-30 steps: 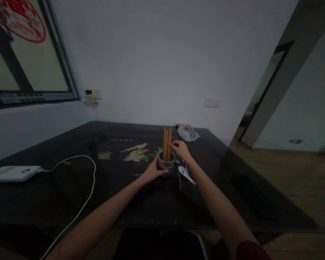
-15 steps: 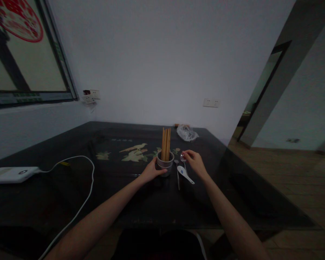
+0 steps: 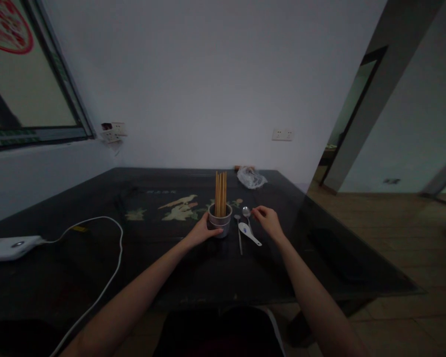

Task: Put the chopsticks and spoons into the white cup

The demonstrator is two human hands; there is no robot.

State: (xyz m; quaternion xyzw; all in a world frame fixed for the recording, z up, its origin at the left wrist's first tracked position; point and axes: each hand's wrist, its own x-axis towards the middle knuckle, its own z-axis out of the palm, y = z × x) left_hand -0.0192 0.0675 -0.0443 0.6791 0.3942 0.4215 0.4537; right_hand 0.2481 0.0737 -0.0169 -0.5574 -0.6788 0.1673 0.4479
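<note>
My left hand is wrapped round the side of a grey cup, thumb across its front. A bunch of wooden chopsticks stands upright in the cup. Right of it, three spoons lie on the dark table: a thin metal spoon, a white ceramic spoon with a blue mark, and a rounder metal spoon whose handle is partly under the ceramic one. Just right of the round spoon's bowl is my right hand, fingers bent and slightly apart, with nothing visible in them.
A crumpled clear plastic bag lies at the table's far edge by the wall. To the left, a white power bank trails a white cable over the front edge. A dark flat object lies at the right.
My right fingers, which were over the round metal spoon's bowl, are now a little to its right, and the bowl is uncovered. My left hand keeps its hold. The view has shifted slightly.
</note>
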